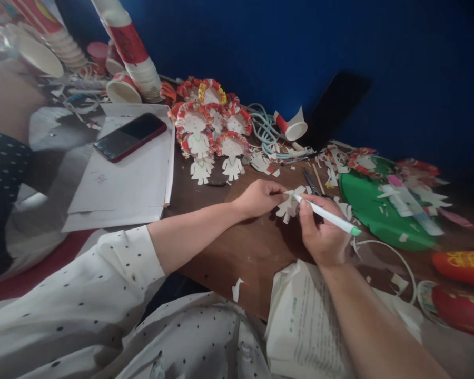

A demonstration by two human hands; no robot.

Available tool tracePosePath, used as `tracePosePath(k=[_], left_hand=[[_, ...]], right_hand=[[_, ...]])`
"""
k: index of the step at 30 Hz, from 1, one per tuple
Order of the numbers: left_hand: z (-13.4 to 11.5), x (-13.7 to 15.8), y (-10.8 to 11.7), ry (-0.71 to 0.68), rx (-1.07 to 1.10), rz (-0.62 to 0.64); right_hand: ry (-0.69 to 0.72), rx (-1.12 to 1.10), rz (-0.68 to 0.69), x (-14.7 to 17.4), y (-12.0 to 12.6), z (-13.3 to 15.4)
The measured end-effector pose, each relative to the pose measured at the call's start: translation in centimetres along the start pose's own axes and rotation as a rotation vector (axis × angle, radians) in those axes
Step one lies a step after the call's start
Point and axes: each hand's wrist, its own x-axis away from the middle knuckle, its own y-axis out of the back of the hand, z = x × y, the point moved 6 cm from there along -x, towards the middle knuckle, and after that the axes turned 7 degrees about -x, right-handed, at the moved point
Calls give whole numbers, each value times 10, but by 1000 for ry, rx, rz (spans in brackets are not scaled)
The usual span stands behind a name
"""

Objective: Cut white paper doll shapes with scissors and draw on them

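Note:
A small white paper cutout doll (287, 209) lies at the middle of the brown table, its edge pinched between the thumb and fingers of my left hand (260, 198). In my right hand (324, 231) is a white marker pen (327, 215) with a green end, held like a writing tool. Its tip meets the cutout near the top, where a green mark shows. Behind my hands stands a cluster of finished-looking paper dolls (199, 142) with red ruffled hair, some with green lines at the neck. Scissors (310, 181) lie just beyond the cutout.
Left of my arm, a dark phone (130, 137) rests on white paper sheets (118, 189). Stacked paper cups (136, 58) lean behind it. To the right are a green disc (363, 205), paper scraps and red cups (464, 310). Another person's arm (11, 100) is at far left.

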Motion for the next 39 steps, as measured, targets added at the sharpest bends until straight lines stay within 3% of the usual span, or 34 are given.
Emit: tracePosePath(k=[39], left_hand=[[1, 1, 0, 25, -14, -6]], right_hand=[[33, 5, 16, 2, -1, 1]])
